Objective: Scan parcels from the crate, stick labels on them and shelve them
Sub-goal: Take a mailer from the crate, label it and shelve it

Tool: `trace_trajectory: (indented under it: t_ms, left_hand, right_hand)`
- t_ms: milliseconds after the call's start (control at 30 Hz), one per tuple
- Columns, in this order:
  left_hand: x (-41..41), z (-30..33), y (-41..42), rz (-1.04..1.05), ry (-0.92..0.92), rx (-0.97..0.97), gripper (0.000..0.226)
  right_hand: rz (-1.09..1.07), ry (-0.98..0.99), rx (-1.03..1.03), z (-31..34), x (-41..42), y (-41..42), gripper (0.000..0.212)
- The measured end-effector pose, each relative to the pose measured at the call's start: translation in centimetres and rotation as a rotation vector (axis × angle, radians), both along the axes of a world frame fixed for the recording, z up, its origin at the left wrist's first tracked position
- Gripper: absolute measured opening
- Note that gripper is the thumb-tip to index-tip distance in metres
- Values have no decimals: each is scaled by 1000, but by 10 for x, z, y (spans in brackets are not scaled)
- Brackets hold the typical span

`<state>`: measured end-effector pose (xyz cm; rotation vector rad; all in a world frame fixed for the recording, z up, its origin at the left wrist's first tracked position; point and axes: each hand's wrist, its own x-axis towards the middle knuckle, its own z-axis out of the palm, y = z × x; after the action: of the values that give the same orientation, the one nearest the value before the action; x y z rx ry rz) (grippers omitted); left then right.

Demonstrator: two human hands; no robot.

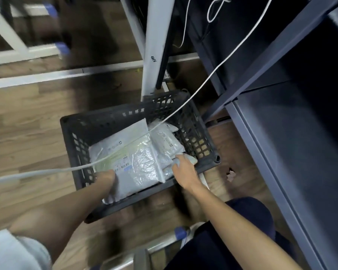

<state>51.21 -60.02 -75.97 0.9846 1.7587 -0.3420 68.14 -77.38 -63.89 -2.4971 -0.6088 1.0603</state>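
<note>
**Access to crate**

Crate (pixel 105 121) open at top; walls ring the parcels (pixel 137 152). White cable (pixel 183 106) crosses diagonally over the opening. White post (pixel 156 45) stands at the far rim. Dark shelving (pixel 281 123) close on the right. Bare floor (pixel 27 117) to the left.

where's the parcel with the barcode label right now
In the head view it lies in the dark crate on the floor, left side, with the barcode parcel under the white cable and the left hand at its near edge.
</note>
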Motion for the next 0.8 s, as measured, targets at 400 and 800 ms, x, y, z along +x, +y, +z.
trace_trajectory:
  t_ms: [400, 800]
  left_hand:
    - [1, 4, -18, 98, -26, -8, 112]
    - [4, 35, -20, 144, -327, -11, 96]
  right_hand:
    - [-78, 20, 57, -2, -4, -2, 43]
    - [-222, -68, 95, 17, 21, -25, 43]
